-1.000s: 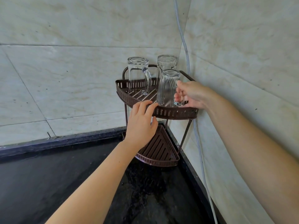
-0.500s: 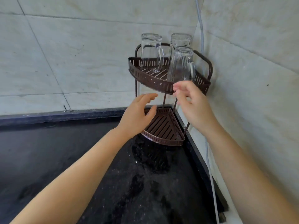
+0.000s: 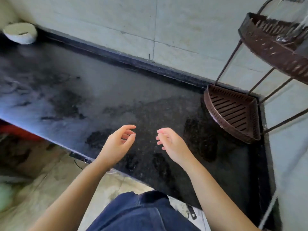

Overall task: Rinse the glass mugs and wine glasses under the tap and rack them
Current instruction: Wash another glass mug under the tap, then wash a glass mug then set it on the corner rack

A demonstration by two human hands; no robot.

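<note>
Hands empty: left hand [image 3: 117, 144] and right hand [image 3: 171, 144] hover over the wet black stone counter [image 3: 83, 97], fingers loosely curled, holding nothing. Clear glass mug [image 3: 298, 27], blurred, stands on the upper tier of the brown two-tier corner rack [image 3: 266, 40], well apart from both hands.

No sleeves are worn: both forearms are bare to the frame's edge. Dark blue denim trousers [image 3: 141, 214] are worn.

Both hands hang loosely curled and empty over the wet black countertop [image 3: 116, 90], left hand [image 3: 117, 144] beside right hand [image 3: 171, 144]. A brown 2-tier corner rack [image 3: 233, 112] stands at the right; blurred glassware [image 3: 290, 30] sits on its upper tier.
</note>
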